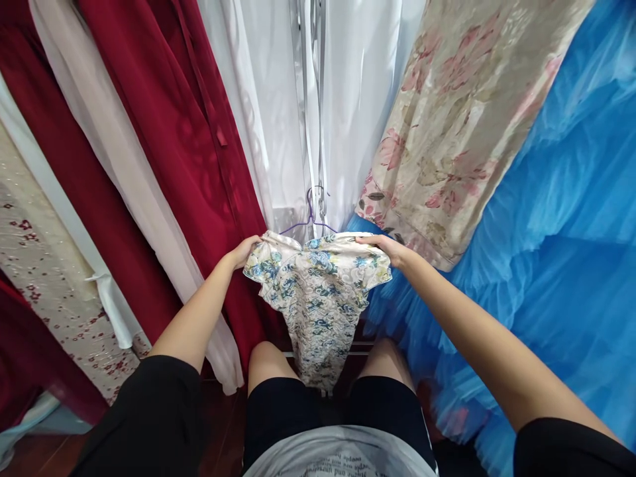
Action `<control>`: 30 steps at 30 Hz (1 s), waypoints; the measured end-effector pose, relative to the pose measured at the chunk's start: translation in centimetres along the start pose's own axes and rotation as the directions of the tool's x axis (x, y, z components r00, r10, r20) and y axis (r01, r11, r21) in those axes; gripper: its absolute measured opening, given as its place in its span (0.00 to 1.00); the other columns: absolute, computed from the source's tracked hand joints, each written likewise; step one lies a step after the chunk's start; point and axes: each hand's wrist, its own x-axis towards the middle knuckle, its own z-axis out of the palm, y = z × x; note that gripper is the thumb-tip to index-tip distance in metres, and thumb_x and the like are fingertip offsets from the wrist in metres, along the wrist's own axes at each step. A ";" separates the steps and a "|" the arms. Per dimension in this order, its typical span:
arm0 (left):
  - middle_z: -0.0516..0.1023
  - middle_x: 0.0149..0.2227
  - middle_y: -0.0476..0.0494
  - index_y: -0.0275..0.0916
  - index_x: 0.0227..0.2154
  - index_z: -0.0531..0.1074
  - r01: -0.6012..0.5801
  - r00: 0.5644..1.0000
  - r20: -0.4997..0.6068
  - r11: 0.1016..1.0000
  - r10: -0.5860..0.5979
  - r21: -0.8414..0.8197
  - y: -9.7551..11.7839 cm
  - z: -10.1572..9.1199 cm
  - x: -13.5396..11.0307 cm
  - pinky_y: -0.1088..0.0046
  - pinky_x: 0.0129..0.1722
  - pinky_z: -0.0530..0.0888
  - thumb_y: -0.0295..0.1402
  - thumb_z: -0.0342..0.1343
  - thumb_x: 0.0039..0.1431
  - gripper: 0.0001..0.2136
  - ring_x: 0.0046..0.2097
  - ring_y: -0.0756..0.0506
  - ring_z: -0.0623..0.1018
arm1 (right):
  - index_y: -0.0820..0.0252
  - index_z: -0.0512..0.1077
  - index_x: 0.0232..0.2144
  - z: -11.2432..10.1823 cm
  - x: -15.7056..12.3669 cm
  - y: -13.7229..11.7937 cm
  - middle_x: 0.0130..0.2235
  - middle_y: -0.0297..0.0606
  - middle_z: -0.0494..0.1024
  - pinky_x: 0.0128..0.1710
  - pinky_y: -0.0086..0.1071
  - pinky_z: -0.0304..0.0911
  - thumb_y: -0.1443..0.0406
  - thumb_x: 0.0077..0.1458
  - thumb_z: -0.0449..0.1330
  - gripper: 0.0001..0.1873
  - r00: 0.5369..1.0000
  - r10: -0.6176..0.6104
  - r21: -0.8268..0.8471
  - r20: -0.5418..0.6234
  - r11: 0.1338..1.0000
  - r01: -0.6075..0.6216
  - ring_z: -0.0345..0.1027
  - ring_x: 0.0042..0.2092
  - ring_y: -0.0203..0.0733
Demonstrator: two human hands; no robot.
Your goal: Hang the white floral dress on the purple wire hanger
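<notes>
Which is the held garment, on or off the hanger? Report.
On: the arms of the purple hanger run into the neck of the garment, where their ends are hidden; the hook shows above.

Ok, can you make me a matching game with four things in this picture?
Things:
1. hanger
2. tulle
3. garment
4. white cloth

Clues:
A. held by the left hand and right hand
B. behind the hanger
C. purple
D. blue, on the right side of the picture

Right pairs: 1-C, 2-D, 3-A, 4-B
</notes>
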 end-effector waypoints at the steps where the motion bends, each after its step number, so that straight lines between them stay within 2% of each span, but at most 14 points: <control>1: 0.83 0.34 0.34 0.36 0.30 0.78 0.020 1.000 0.022 1.000 -0.020 0.007 0.1 -0.2 -0.2 0.60 0.37 0.80 0.45 0.51 0.52 0.18 0.38 0.33 0.83 | 0.69 0.75 0.44 -0.1 -0.1 0.1 0.31 0.46 0.84 0.28 0.34 0.76 0.66 0.62 0.57 0.12 1.000 -0.023 -0.011 0.003 1.000 0.023 0.79 0.27 0.45; 4: 0.83 0.31 0.35 0.35 0.30 0.78 0.062 0.998 0.020 0.996 -0.064 0.063 0.6 -0.3 0.1 0.61 0.34 0.79 0.44 0.52 0.52 0.17 0.35 0.34 0.82 | 0.65 0.76 0.42 -0.2 -0.2 0.9 0.33 0.44 0.85 0.29 0.31 0.75 0.63 0.61 0.61 0.12 0.993 -0.122 -0.064 -0.003 0.991 0.121 0.78 0.29 0.43; 7: 0.81 0.26 0.41 0.36 0.28 0.76 0.040 0.998 -0.050 0.992 -0.034 0.118 1.1 0.1 1.0 0.66 0.31 0.75 0.42 0.54 0.52 0.14 0.29 0.39 0.79 | 0.62 0.78 0.37 -0.2 -0.2 2.4 0.33 0.40 0.84 0.30 0.29 0.73 0.57 0.57 0.66 0.13 0.955 -0.277 -0.180 -0.106 0.950 0.256 0.77 0.30 0.42; 10: 0.79 0.25 0.44 0.36 0.25 0.75 -0.042 0.994 -0.095 0.990 0.055 0.137 1.4 0.3 1.2 0.71 0.32 0.72 0.39 0.53 0.54 0.12 0.30 0.43 0.77 | 0.61 0.77 0.27 -0.3 -0.5 4.0 0.27 0.36 0.81 0.27 0.28 0.69 0.49 0.55 0.66 0.20 0.874 -0.449 -0.330 -0.184 0.866 0.375 0.73 0.27 0.38; 13: 0.76 0.22 0.45 0.36 0.21 0.72 -0.104 0.989 -0.093 0.987 0.116 0.125 1.5 0.2 0.5 0.73 0.31 0.70 0.37 0.51 0.55 0.13 0.28 0.45 0.74 | 0.59 0.72 0.20 -0.2 -0.7 4.5 0.20 0.31 0.75 0.20 0.27 0.61 0.46 0.51 0.66 0.24 0.751 -0.619 -0.423 -0.231 0.759 0.496 0.65 0.21 0.35; 15: 0.74 0.20 0.46 0.36 0.20 0.71 -0.118 0.990 -0.065 0.987 0.126 0.105 1.8 0.3 -0.2 0.73 0.29 0.69 0.37 0.51 0.55 0.13 0.26 0.46 0.72 | 0.58 0.70 0.18 -0.1 -0.9 3.9 0.17 0.29 0.71 0.18 0.27 0.57 0.46 0.49 0.68 0.25 0.679 -0.679 -0.444 -0.277 0.718 0.537 0.63 0.21 0.35; 17: 0.75 0.21 0.46 0.36 0.22 0.72 -0.128 0.991 -0.028 0.988 0.130 0.082 2.4 0.7 -0.9 0.73 0.28 0.69 0.38 0.53 0.55 0.12 0.25 0.46 0.73 | 0.57 0.69 0.18 0.1 -1.0 2.6 0.16 0.29 0.69 0.18 0.28 0.56 0.46 0.47 0.69 0.24 0.630 -0.707 -0.436 -0.321 0.701 0.564 0.63 0.21 0.36; 19: 0.77 0.24 0.45 0.35 0.26 0.74 -0.149 0.989 0.005 0.987 0.149 0.057 3.6 1.5 -1.4 0.73 0.30 0.70 0.39 0.55 0.56 0.12 0.27 0.46 0.74 | 0.56 0.69 0.19 0.4 -1.1 1.0 0.16 0.29 0.69 0.18 0.28 0.57 0.48 0.47 0.69 0.23 0.610 -0.712 -0.418 -0.346 0.700 0.579 0.63 0.21 0.37; 22: 0.80 0.30 0.43 0.33 0.35 0.75 -0.197 0.979 0.057 0.980 0.195 0.024 5.8 3.7 -1.6 0.71 0.36 0.72 0.43 0.54 0.60 0.15 0.33 0.45 0.77 | 0.56 0.70 0.20 1.5 -1.2 -1.0 0.16 0.30 0.68 0.19 0.29 0.56 0.49 0.46 0.70 0.21 0.618 -0.706 -0.419 -0.346 0.705 0.572 0.63 0.22 0.38; 24: 0.81 0.36 0.42 0.33 0.39 0.75 -0.271 0.960 0.079 0.962 0.268 0.028 7.2 5.2 -1.5 0.69 0.41 0.73 0.45 0.53 0.62 0.18 0.38 0.43 0.78 | 0.55 0.68 0.19 2.6 -1.5 -1.9 0.14 0.29 0.64 0.19 0.29 0.53 0.49 0.47 0.70 0.22 0.607 -0.720 -0.454 -0.335 0.688 0.566 0.61 0.22 0.38; 26: 0.81 0.41 0.41 0.32 0.40 0.75 -0.396 0.918 0.049 0.913 0.393 0.093 7.8 6.2 -1.6 0.69 0.46 0.72 0.47 0.50 0.64 0.20 0.45 0.41 0.77 | 0.55 0.63 0.16 3.8 -1.9 -2.3 0.14 0.28 0.58 0.19 0.29 0.49 0.49 0.48 0.69 0.25 0.580 -0.752 -0.505 -0.315 0.650 0.568 0.54 0.20 0.35; 28: 0.79 0.43 0.41 0.33 0.41 0.75 -0.503 0.853 -0.026 0.833 0.522 0.231 7.3 6.6 -2.2 0.69 0.50 0.70 0.48 0.46 0.67 0.22 0.49 0.40 0.76 | 0.55 0.58 0.13 5.1 -2.4 -2.1 0.14 0.27 0.54 0.19 0.29 0.45 0.48 0.50 0.68 0.29 0.547 -0.788 -0.551 -0.284 0.601 0.579 0.47 0.19 0.31; 30: 0.78 0.45 0.40 0.35 0.45 0.73 -0.524 0.790 -0.113 0.759 0.603 0.387 5.6 6.6 -3.3 0.69 0.52 0.68 0.47 0.42 0.68 0.22 0.50 0.40 0.75 | 0.56 0.58 0.13 6.6 -3.3 -1.2 0.16 0.27 0.52 0.20 0.30 0.43 0.47 0.53 0.65 0.30 0.518 -0.818 -0.588 -0.249 0.553 0.591 0.43 0.20 0.30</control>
